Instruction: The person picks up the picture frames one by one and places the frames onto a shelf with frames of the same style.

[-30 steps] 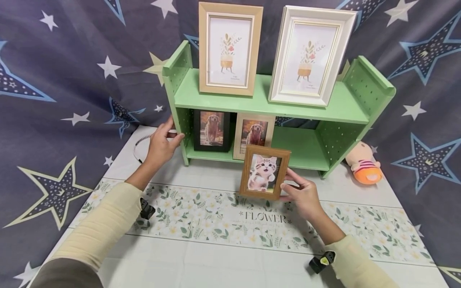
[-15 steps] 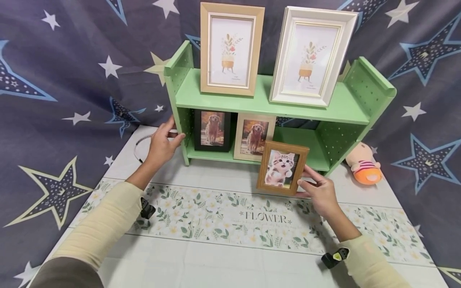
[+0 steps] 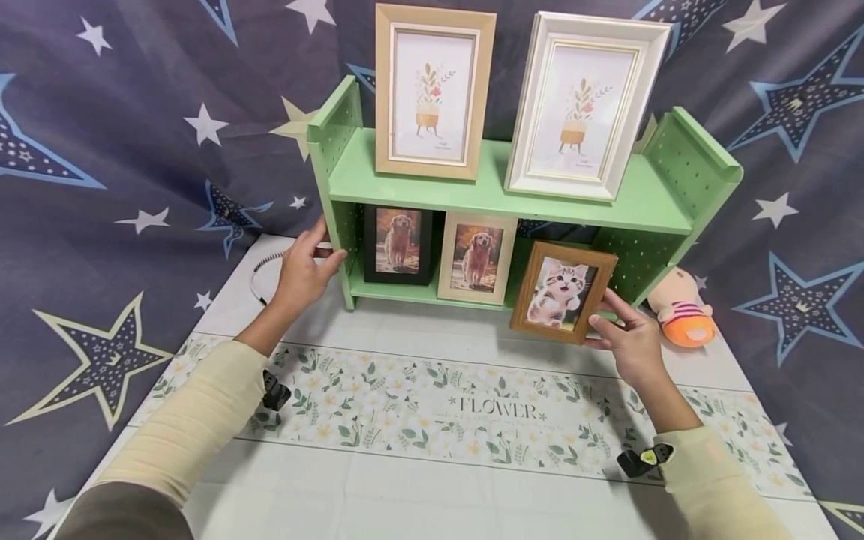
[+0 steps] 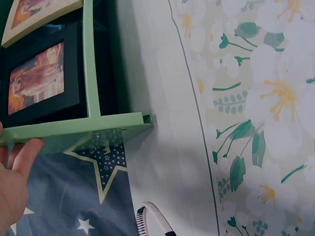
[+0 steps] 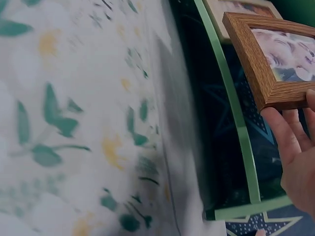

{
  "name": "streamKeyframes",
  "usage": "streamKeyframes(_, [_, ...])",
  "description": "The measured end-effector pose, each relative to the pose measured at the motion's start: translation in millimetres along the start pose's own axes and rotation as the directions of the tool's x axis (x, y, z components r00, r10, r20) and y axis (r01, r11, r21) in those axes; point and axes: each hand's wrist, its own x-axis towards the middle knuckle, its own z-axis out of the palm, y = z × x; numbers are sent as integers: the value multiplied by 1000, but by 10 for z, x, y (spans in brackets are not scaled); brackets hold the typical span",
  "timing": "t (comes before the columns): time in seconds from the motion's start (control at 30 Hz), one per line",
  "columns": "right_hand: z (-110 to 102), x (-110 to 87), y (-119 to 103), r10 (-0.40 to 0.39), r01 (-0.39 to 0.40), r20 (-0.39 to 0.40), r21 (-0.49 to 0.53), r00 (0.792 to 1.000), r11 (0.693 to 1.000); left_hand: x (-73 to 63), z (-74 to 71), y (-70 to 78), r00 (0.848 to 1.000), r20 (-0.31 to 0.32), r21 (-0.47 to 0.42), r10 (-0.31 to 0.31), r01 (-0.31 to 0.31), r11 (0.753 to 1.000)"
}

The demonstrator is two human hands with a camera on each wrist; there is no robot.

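Observation:
A brown wooden picture frame (image 3: 563,293) with a kitten photo is tilted in front of the lower right part of a green shelf (image 3: 432,191). My right hand (image 3: 631,341) pinches it by its right edge; the right wrist view shows the same picture frame (image 5: 266,73) with thumb and fingers at one side. My left hand (image 3: 304,270) touches the outer left side of the shelf with its fingers, near a black frame (image 3: 397,244) holding a dog photo. A pale wooden frame (image 3: 477,259) with another dog photo stands right of the black one.
On the upper shelf stand a tan frame (image 3: 435,90) and a white frame (image 3: 587,105). A plush toy (image 3: 685,315) lies right of the shelf, and a headband (image 3: 266,274) lies by my left hand. A flower-printed cloth (image 3: 405,405) covers the table.
My right hand has carried the brown picture frame to the right and up, from in front of the pale frame to the lower right bay. My left hand stays at the shelf's side.

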Motion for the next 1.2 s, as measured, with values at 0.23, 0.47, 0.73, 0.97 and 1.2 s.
streamKeyframes(0.23, [-97,150,-18,20,-20,-49,-3,999,1000,7,19,20,1000,0,2,-11,11,1000])
streamKeyframes(0.47, [-62,262,-27,28,-35,-82,-88,996,996,4,31,14,1000,-5,-12,-13,13,1000])
streamKeyframes(0.73, [-12,417,16,-19,9,-81,-125,997,992,-6,24,17,1000,-8,-36,7,-7,999])
streamKeyframes(0.97, [16,488,23,-51,39,-60,-195,997,980,-3,34,-5,1000,-15,-44,18,-19,999])
streamKeyframes(1.2, [28,563,57,-78,52,-69,-314,995,948,-3,28,1,1000,-14,-40,16,-17,999])
